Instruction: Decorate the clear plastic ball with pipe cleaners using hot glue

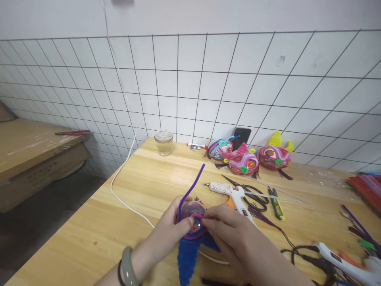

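Observation:
A rounded pipe-cleaner animal head [193,209] sits in my left hand [175,222], whose fingers wrap its left side with the thumb beside a shiny orange eye [196,225]. Pink and purple fuzzy strands ring that eye. A loose purple pipe cleaner [193,186] rises from near the left fingers. Below hang blue fuzzy ear-like pieces [188,258]. My right hand [235,234] is closed in a pinch at the right rim of the eye, on a pipe cleaner there; its fingertips partly hide the strand.
Right of my hands lie a white glue gun [235,195], black-handled scissors [256,197] and green-yellow snips [276,204]. Three similar decorated heads [242,161] stand near the wall, by a phone [242,133]. A glass cup [163,143], white cable [119,194] and second glue gun [342,260] are also around.

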Motion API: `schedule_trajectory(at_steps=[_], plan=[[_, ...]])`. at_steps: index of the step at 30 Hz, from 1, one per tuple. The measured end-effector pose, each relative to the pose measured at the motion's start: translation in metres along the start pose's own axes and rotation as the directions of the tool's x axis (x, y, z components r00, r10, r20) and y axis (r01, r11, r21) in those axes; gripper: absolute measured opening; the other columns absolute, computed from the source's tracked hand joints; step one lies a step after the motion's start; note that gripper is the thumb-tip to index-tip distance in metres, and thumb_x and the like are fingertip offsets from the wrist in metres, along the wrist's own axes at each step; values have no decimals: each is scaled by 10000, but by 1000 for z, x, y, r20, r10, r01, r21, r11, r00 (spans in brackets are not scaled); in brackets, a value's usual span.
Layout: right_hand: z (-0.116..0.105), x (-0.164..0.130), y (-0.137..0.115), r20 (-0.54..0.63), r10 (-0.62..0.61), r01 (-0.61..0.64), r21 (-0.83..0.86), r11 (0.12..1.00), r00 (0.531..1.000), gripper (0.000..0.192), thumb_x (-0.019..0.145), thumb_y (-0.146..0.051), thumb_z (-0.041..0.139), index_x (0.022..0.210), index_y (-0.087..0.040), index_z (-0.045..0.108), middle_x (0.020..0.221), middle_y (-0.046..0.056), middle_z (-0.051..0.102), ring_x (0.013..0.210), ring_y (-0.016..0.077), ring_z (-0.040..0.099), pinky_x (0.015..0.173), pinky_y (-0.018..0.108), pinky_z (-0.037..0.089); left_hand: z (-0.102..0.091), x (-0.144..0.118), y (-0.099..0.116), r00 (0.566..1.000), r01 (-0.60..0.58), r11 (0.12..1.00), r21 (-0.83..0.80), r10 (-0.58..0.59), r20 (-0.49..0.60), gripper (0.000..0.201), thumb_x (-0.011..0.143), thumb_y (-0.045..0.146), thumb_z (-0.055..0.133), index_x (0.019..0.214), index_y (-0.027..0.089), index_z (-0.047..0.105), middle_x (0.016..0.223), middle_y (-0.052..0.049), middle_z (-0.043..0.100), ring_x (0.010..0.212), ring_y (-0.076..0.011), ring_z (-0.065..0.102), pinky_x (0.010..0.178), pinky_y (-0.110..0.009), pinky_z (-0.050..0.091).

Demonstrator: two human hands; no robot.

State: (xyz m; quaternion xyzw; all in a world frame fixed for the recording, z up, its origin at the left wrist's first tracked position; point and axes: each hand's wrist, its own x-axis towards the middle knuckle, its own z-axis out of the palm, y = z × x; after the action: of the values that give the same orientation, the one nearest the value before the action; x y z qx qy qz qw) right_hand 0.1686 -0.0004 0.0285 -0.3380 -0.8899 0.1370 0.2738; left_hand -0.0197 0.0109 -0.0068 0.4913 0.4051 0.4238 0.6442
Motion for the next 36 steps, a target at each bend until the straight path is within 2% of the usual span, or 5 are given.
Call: schedule_trajectory(at_steps=[6,13,22,29,36], plan=[[7,-3,2,32,-58,62,-165,984,998,252,887,-55,454,1030,-183,616,910,78,655,777,186,609,674,278,526,1,0,2,1000,31,995,-90,-30,6,343,749,227,633,1084,199,566,1134,-70,676,1079,-250,587,933,-371,436],[6,-2,-2,131,-158,194,-328,925,979,212,872,-56,468,1000,-112,627,924,138,653,809,248,581,676,366,536,-1,1,0,998,60,988,-139,-61,-1,391,723,238,654,1105,209,578,1153,-81,672,1121,-280,568,964,-406,416],[3,1,-6,164,-171,219,-346,912,972,224,829,-25,478,974,-67,645,880,146,652,776,258,588,649,383,553,-2,0,-1,996,88,984,-156,-85,27,379,787,316,617,1147,209,566,1210,-95,650,1170,-283,544,1006,-425,387],[6,1,-7,149,-185,228,-370,900,971,221,798,-15,490,926,-81,658,884,149,658,771,255,575,629,370,549,-1,1,2,995,95,984,-149,-90,40,469,720,265,666,1164,181,542,1207,-119,641,1130,-292,561,987,-433,396],[8,1,-9,139,-191,231,-381,895,972,208,770,-23,530,924,-88,654,866,129,650,762,244,564,644,358,545,-1,0,2,994,105,987,-123,-104,15,476,700,221,667,1155,196,531,1198,-97,639,1132,-279,547,972,-419,397]])
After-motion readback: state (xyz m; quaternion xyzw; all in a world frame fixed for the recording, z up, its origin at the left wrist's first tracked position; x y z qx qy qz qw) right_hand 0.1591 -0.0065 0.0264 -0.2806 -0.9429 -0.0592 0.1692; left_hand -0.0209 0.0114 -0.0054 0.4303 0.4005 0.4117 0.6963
